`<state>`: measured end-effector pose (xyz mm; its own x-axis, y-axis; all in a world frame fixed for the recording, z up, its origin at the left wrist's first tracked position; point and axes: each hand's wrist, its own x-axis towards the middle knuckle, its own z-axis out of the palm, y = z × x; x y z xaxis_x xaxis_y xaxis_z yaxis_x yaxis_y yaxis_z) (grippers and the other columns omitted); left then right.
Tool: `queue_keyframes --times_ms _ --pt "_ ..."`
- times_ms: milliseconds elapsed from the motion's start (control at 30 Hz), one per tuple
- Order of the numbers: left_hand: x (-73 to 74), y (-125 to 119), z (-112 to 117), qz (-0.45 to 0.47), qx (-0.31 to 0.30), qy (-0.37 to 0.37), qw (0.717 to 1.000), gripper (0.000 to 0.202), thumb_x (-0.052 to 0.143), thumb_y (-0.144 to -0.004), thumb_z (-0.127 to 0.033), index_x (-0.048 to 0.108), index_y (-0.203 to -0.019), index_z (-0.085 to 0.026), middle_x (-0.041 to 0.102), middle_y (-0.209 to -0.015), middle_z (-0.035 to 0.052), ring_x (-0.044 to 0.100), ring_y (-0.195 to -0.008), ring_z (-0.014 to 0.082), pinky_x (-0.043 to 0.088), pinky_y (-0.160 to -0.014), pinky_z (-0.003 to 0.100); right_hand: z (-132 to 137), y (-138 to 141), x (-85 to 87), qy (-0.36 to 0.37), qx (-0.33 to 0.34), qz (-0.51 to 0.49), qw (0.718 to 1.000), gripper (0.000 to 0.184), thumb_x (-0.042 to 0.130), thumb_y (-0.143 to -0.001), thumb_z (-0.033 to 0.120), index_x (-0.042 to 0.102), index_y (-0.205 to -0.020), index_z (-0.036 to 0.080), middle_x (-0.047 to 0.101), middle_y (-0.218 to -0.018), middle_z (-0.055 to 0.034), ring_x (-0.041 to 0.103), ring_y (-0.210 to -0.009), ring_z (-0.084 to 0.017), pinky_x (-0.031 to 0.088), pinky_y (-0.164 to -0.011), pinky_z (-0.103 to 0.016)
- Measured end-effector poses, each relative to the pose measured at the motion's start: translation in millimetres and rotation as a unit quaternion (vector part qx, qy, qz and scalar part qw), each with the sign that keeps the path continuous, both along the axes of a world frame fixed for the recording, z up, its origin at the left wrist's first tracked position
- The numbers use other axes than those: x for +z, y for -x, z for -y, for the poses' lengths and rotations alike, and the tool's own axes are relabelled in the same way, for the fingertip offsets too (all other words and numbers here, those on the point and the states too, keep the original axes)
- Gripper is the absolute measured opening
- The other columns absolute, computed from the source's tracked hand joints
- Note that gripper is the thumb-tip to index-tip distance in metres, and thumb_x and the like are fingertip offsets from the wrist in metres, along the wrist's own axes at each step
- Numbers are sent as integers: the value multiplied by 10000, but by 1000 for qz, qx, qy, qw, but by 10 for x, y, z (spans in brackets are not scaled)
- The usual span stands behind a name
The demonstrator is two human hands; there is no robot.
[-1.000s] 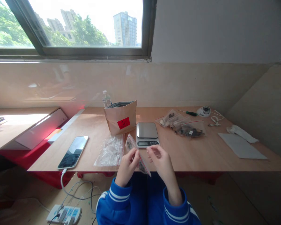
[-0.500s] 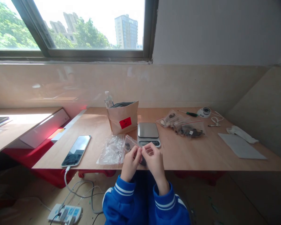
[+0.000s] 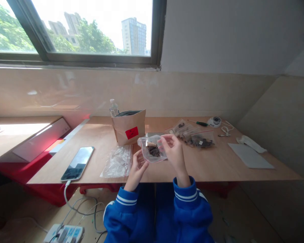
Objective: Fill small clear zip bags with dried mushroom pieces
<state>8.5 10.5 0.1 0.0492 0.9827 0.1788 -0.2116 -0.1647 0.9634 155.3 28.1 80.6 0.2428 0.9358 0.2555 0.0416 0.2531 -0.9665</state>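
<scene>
A small clear zip bag (image 3: 152,151) with dark pieces inside hangs above the table's front edge, in front of the scale (image 3: 154,135), which it mostly hides. My right hand (image 3: 174,153) pinches the bag's right side. My left hand (image 3: 137,165) is just below its lower left corner, fingers loosely curled and touching the bag. Both wrists wear blue sleeves with white stripes.
On the wooden table (image 3: 218,165) are a brown paper pouch with a red label (image 3: 129,129), a bottle (image 3: 114,108), a pile of empty clear bags (image 3: 118,162), a phone on a cable (image 3: 77,163), several filled bags (image 3: 195,137), a screwdriver (image 3: 198,123), a tape roll (image 3: 214,120) and a white sheet (image 3: 249,156).
The bag has been lifted from near the table edge up in front of the scale. My right hand rose with it; my left hand slipped to its lower corner.
</scene>
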Motion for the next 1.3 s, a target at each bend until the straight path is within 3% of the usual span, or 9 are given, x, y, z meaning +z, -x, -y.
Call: queue_keyframes --times_ms 100,167,300,400,600,733,867,1033,1300 --pt "-9 43 -100 68 -71 37 994 743 776 -637 -279 425 -1291 -235 544 -1280 94 540 -1158 272 449 -980 413 -72 63 113 11 93 15 995 227 577 -795 379 561 -881 169 670 -751 -40 627 -586 -146 522 -552 -264" --pt "26 95 -166 101 -107 62 987 742 765 -651 -283 420 -1308 -247 552 -1274 94 566 -1121 290 477 -940 469 -134 101 172 -11 101 72 992 168 551 -807 319 569 -886 172 671 -758 -39 644 -666 -165 534 -633 -295" --pt "76 229 -320 122 -74 68 987 633 731 -700 -304 449 -1260 -213 587 -1211 101 596 -1064 293 530 -851 490 -217 167 286 -144 28 256 956 218 519 -763 116 593 -958 179 650 -1012 -78 594 -993 -210 458 -902 -373" --pt "17 316 -452 111 -63 48 991 571 740 -694 -282 486 -1197 -194 610 -1180 93 586 -1082 272 519 -886 457 -257 216 317 -161 124 319 926 240 463 -794 73 608 -948 186 657 -1002 -55 604 -961 -178 463 -875 -322" --pt "-271 396 -657 71 0 31 997 516 766 -641 -239 554 -1105 -167 648 -1117 89 604 -1050 262 497 -902 410 -525 395 82 -96 315 379 865 291 559 -788 108 615 -1063 184 660 -1106 -60 606 -1012 -193 463 -873 -307" --pt "-428 423 -720 72 17 36 997 512 789 -586 -177 590 -1055 -135 667 -1052 86 599 -1065 284 476 -926 380 -720 576 -137 -52 365 439 820 491 627 -659 14 607 -1127 159 646 -1151 -108 593 -1057 -259 458 -899 -348" --pt "-459 431 -719 92 0 56 994 548 789 -594 -183 574 -1096 -131 660 -1080 95 609 -1055 290 489 -910 397 -810 689 -240 -36 333 459 823 432 608 -605 -33 659 -999 138 678 -1062 -119 612 -985 -283 469 -846 -353" --pt "-438 427 -706 119 -23 80 989 568 788 -606 -203 560 -1121 -131 663 -1062 113 631 -1012 285 495 -911 464 -859 649 -231 -33 343 444 827 268 609 -654 1 682 -858 159 711 -920 -69 641 -836 -229 476 -724 -292" --pt "-433 441 -713 155 -27 101 982 570 795 -604 -185 566 -1122 -122 662 -1078 119 638 -994 271 480 -948 468 -881 558 -294 -16 301 407 862 259 566 -702 -31 656 -847 163 712 -909 -61 651 -844 -194 486 -737 -270"
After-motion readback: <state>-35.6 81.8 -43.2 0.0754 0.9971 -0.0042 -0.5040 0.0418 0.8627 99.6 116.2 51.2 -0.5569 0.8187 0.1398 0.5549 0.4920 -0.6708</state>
